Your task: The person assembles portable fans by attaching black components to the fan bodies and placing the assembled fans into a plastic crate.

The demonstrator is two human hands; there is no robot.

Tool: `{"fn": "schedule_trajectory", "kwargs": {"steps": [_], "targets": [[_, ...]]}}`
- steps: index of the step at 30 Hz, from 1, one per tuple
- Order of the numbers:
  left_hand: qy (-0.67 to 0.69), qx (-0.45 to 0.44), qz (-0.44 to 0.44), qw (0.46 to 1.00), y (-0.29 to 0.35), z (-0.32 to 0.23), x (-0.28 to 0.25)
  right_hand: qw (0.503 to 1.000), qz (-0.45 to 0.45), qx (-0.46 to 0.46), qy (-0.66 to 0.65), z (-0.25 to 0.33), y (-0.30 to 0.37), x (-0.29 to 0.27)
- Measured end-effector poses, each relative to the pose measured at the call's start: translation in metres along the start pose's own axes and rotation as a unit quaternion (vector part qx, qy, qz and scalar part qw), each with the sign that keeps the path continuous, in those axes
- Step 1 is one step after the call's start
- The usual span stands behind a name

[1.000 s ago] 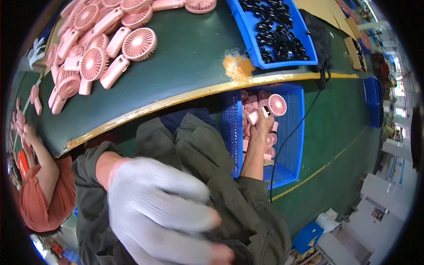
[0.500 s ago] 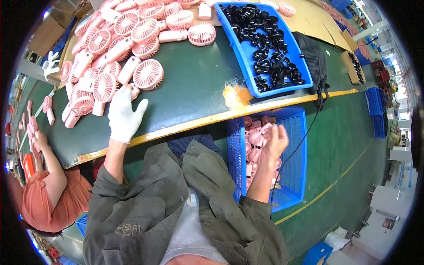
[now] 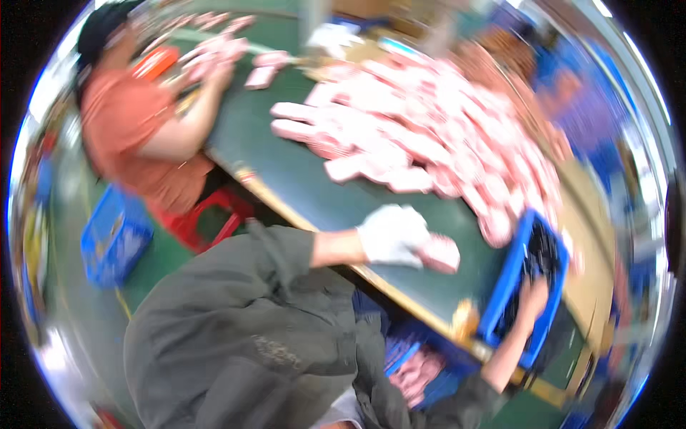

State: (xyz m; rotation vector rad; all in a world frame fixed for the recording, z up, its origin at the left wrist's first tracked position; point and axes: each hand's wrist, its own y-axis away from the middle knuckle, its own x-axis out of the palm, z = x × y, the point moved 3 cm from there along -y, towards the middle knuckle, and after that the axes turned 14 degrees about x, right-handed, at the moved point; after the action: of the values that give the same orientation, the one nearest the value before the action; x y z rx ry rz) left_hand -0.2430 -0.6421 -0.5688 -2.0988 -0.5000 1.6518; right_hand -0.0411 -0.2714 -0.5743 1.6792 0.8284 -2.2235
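Observation:
My left hand, in a white glove, is closed around a pink handheld fan just above the green tabletop. The fan's rounded end sticks out past the fingers, to the right. Reaching into the blue tray, my bare right hand is among small black parts. Motion blur smears its fingers, so whether it grips a part cannot be made out. A large heap of pink handheld fans covers the table beyond my left hand.
Under the table edge, a blue crate holds more pink pieces. At the left a co-worker in an orange top handles pink fans; a red stool and a blue basket stand nearby. Another person is at far right.
The view has swung left and is blurred. My left hand has taken a fan from the heap and brought it nearer. My right hand has moved from the crate up into the tray.

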Motion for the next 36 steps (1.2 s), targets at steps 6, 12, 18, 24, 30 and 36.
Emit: {"fn": "schedule_trajectory", "kwargs": {"steps": [6, 12, 18, 24, 30, 36], "targets": [[-0.092, -0.039, -0.013, 0.995, 0.028, -0.016, -0.002, 0.998, -0.025, -0.06, 0.012, -0.008, -0.051, 0.026], [-0.054, -0.06, 0.016, 0.997, 0.028, -0.01, 0.004, 0.992, -0.048, -0.069, -0.091, 0.0, -0.039, 0.003], [-0.04, -0.037, 0.056, 0.997, 0.03, -0.004, 0.011, 0.924, -0.025, 0.023, -0.381, 0.003, 0.007, -0.009], [0.007, -0.093, 0.058, 0.994, 0.027, -0.001, 0.006, 0.878, -0.02, 0.048, -0.476, 0.076, 0.121, -0.065], [0.399, -0.324, -0.127, 0.849, 0.037, 0.0, 0.005, 0.754, 0.079, 0.076, -0.648, 0.14, 0.198, -0.056], [0.545, -0.301, -0.195, 0.758, 0.037, -0.038, -0.018, 0.63, 0.239, 0.062, -0.736, 0.189, 0.234, -0.031]]}}
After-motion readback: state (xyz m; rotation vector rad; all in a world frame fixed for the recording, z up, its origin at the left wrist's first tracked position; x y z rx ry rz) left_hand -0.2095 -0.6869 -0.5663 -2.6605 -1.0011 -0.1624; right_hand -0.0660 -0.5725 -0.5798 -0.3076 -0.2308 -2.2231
